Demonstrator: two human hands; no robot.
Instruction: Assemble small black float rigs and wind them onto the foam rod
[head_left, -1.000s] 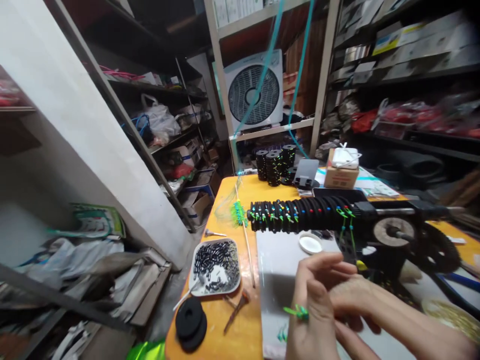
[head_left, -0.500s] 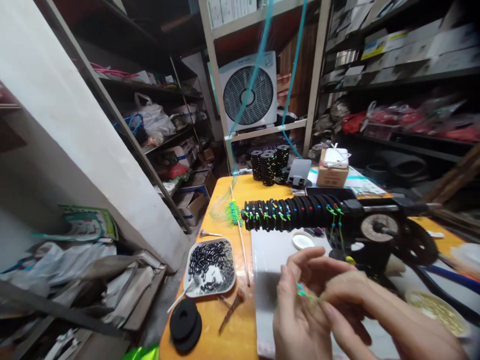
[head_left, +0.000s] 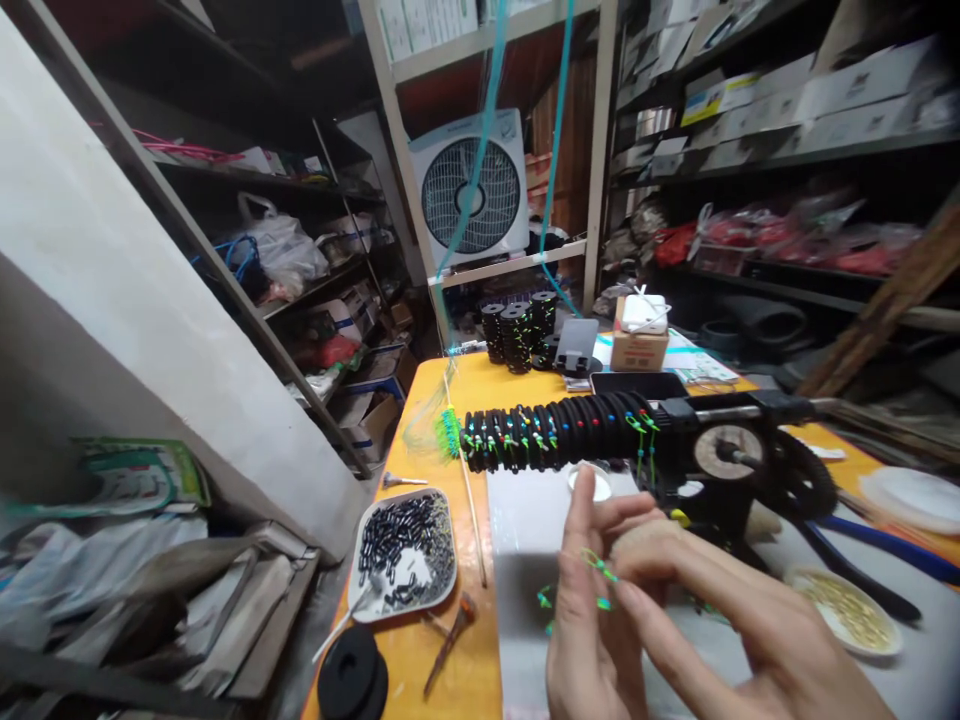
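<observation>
Just in front of the black rod, my hands are close together. My right hand [head_left: 697, 600] pinches a short bright-green knotted thread [head_left: 598, 565] with blue knots between thumb and forefinger. My left hand [head_left: 581, 620] has its fingers raised and pressed around the other side of the thread. More green and blue thread ends [head_left: 544, 600] poke out beyond the left fingers; how many pieces it holds is hidden. Above the hands, a horizontal rod packed with black foam rings [head_left: 570, 428] bears coloured pins and green threads, some hanging near its right end.
A white tray [head_left: 444, 585] holds small dark tubes. Black foam discs [head_left: 351, 668] and a brush [head_left: 450, 640] lie left on the orange table [head_left: 420, 400]. To the right are a dish of gold-coloured bits [head_left: 847, 612] and blue-handled pliers [head_left: 885, 545]. Foam spools [head_left: 516, 340] stand behind.
The view has swung slightly right. My left fingers have straightened upward, and the right fingertips are pinching nearer the knots. More green and blue thread shows left of my left hand.
</observation>
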